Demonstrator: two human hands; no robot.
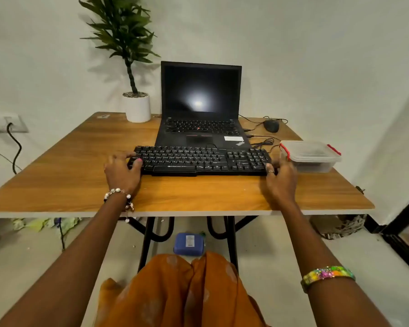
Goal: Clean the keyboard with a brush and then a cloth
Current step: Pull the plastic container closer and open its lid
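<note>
A black wired keyboard [198,160] lies flat on the wooden table [80,185], just in front of an open black laptop [200,107]. My left hand [122,172] grips the keyboard's left end, thumb on the keys. My right hand [280,178] holds its right end at the front corner, a ring on one finger. No brush or cloth shows in the open. A clear plastic box [309,156] with red clips stands to the right of the keyboard; something dark lies inside it, too dim to identify.
A potted plant [137,107] stands at the back left. A black mouse [271,125] and tangled cables [262,140] lie right of the laptop. A blue case [189,244] sits on the floor under the table. A wall socket with a black cord [14,147] is at left.
</note>
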